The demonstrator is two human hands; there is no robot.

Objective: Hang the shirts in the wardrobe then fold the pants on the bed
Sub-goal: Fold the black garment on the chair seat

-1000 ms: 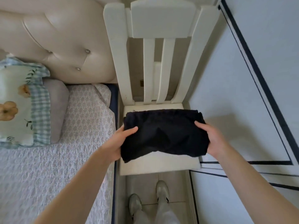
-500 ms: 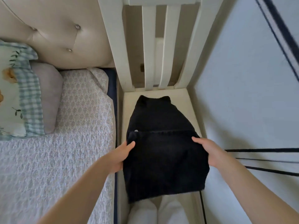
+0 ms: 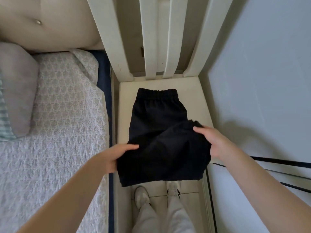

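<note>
Black pants (image 3: 159, 128) with an elastic waistband lie on the seat of a white slatted chair (image 3: 124, 91), waistband toward the chair back. The near part of the pants is lifted off the seat and hangs past its front edge. My left hand (image 3: 116, 157) grips the left edge of the lifted fabric, thumb on top. My right hand (image 3: 212, 140) grips the right edge where the cloth bunches. The bed (image 3: 55, 132) with its white textured cover lies to the left of the chair.
A padded beige headboard (image 3: 50, 22) and a grey pillow (image 3: 16, 91) sit at the bed's far end. A pale wardrobe panel (image 3: 260, 81) with dark lines stands right of the chair. My legs and white shoes (image 3: 143, 195) are on the tiled floor below.
The folded pants opened out: the far part now lies along the seat with the waistband showing, and both hands pulled the near part toward me. The view tipped further down.
</note>
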